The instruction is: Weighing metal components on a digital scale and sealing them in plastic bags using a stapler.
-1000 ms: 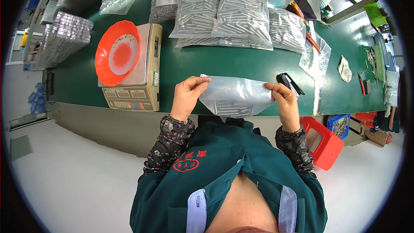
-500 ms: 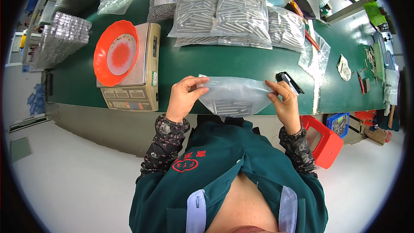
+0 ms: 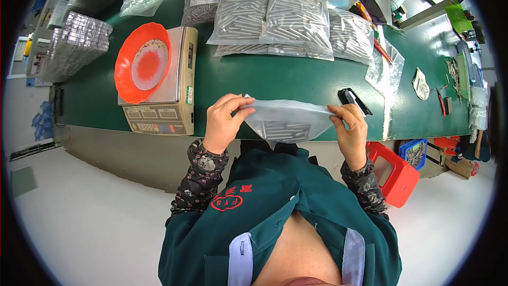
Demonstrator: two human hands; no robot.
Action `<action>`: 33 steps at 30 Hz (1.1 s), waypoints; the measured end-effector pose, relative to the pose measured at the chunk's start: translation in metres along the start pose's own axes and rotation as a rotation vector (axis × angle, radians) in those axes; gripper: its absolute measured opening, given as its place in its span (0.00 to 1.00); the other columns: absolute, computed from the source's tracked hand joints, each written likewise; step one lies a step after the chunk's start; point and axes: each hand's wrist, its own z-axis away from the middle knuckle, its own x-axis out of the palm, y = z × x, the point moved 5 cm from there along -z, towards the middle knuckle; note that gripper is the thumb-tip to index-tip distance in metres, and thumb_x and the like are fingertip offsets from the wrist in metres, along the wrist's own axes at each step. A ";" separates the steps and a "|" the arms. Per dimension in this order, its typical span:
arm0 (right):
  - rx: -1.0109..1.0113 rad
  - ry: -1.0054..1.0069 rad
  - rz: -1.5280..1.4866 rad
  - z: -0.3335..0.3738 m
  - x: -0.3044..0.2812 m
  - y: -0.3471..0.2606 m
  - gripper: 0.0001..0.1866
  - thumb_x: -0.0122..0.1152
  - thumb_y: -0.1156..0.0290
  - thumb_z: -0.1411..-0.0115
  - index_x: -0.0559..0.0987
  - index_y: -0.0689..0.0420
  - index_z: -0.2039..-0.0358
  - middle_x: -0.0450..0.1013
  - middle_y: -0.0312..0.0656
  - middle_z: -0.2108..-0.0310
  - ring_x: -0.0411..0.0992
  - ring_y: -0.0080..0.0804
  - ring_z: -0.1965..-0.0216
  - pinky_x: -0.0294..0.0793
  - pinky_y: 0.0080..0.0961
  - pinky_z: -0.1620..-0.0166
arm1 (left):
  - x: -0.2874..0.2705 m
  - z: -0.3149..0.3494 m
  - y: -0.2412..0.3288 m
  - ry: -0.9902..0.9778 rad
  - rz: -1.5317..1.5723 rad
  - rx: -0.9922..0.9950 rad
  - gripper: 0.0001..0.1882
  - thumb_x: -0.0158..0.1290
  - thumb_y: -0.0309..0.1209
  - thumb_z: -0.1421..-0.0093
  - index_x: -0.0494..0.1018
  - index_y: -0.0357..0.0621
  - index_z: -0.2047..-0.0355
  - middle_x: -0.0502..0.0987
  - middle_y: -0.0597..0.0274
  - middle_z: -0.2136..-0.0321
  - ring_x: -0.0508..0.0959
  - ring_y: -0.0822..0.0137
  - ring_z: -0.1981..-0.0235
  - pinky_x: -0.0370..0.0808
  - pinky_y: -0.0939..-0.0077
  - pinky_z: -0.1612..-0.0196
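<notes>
A clear plastic bag (image 3: 288, 119) with several grey metal pins showing through it is held at the table's near edge. My left hand (image 3: 224, 122) pinches its upper left corner between thumb and fingers. At the opposite corner my right hand (image 3: 350, 128) grips the bag the same way, so the top edge is stretched between both hands. Just beyond my right hand lies a black stapler-like tool (image 3: 354, 100). To the left, a digital scale (image 3: 182, 82) carries an orange plastic bowl (image 3: 124, 63).
Filled bags of metal pins (image 3: 296, 16) lie stacked at the back of the green table (image 3: 238, 77). Stacked clear trays (image 3: 84, 42) stand far left. A face mask (image 3: 421, 83) and red-handled pliers (image 3: 442, 100) lie right. A red stool (image 3: 399, 177) stands below the table's right side.
The bag's top edge has been pulled straighter and tilted slightly toward me, and its upper part looks flatter. Both hands keep their grip, the right one a little lower.
</notes>
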 end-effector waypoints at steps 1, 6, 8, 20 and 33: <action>-0.001 0.001 0.000 0.000 -0.001 -0.001 0.15 0.58 0.84 0.59 0.76 0.59 0.67 0.66 0.40 0.76 0.64 0.33 0.73 0.65 0.24 0.69 | 0.000 0.001 -0.001 0.017 -0.018 0.028 0.10 0.57 0.22 0.57 0.75 0.39 0.71 0.73 0.60 0.76 0.74 0.70 0.78 0.70 0.81 0.74; -0.016 -0.015 -0.057 -0.007 -0.010 -0.005 0.15 0.58 0.85 0.60 0.76 0.59 0.68 0.68 0.40 0.74 0.66 0.33 0.69 0.66 0.23 0.66 | -0.001 0.001 0.002 0.030 0.022 0.025 0.11 0.58 0.22 0.58 0.75 0.39 0.71 0.73 0.60 0.77 0.73 0.71 0.78 0.70 0.81 0.74; 0.040 -0.028 -0.096 -0.006 -0.008 -0.003 0.15 0.59 0.85 0.60 0.76 0.59 0.68 0.68 0.40 0.73 0.67 0.33 0.69 0.67 0.22 0.65 | -0.002 0.000 0.002 0.011 -0.008 0.008 0.11 0.58 0.22 0.58 0.75 0.39 0.71 0.73 0.60 0.77 0.73 0.71 0.78 0.70 0.81 0.74; 0.086 -0.006 -0.030 -0.004 -0.003 0.003 0.09 0.56 0.84 0.56 0.76 0.61 0.72 0.67 0.41 0.76 0.66 0.33 0.72 0.66 0.23 0.68 | -0.001 -0.002 0.008 -0.059 -0.133 -0.027 0.07 0.56 0.24 0.56 0.74 0.37 0.74 0.72 0.59 0.78 0.73 0.65 0.77 0.69 0.77 0.74; 0.481 -0.209 -0.501 0.004 0.011 0.033 0.03 0.52 0.79 0.48 0.73 0.65 0.72 0.69 0.35 0.77 0.65 0.18 0.74 0.66 0.15 0.67 | 0.007 -0.003 -0.018 -0.273 0.207 -0.351 0.04 0.53 0.24 0.50 0.71 0.36 0.74 0.70 0.66 0.80 0.69 0.77 0.77 0.67 0.81 0.72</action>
